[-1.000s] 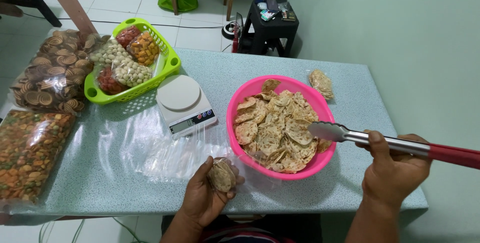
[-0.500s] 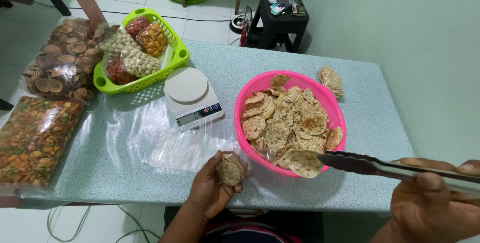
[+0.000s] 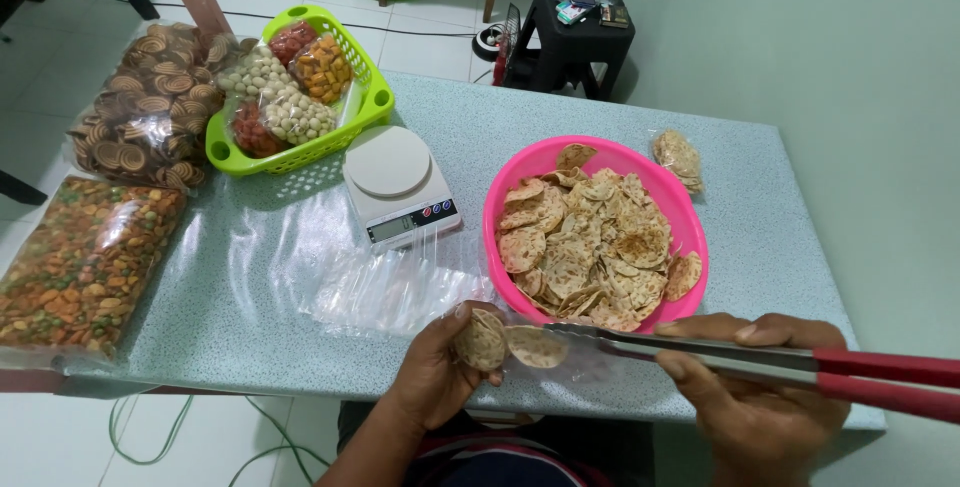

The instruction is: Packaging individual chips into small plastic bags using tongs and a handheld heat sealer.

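head view: right hand [image 3: 760, 387] clenched on leftward-pointing tongs [image 3: 700, 352], left hand [image 3: 440, 367] clutching crackers [image 3: 482, 339]

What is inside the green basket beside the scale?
The green basket holds small clear bags of snacks: pale round balls, orange pieces and reddish ones. Whatever lies beneath those bags, and the basket's floor, is covered.
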